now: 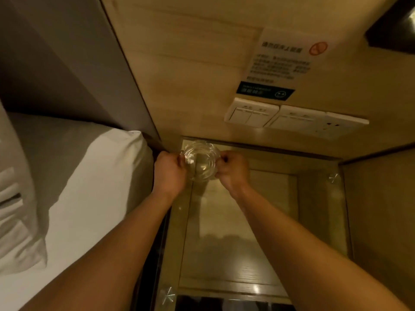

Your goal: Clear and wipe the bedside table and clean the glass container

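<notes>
The glass container (200, 161) is clear, round and ribbed, held tilted above the far end of the bedside table (226, 232). The left hand (170, 170) grips its left edge, the right hand (232, 168) pinches its right edge. The table's glossy top reflects light. A white bed (89, 176) lies just left; wall switches (251, 113) and a notice (285, 61) sit behind.

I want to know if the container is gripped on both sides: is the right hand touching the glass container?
Touching. The head view shows the right hand with its fingers against the glass container's right edge, no gap visible.
</notes>
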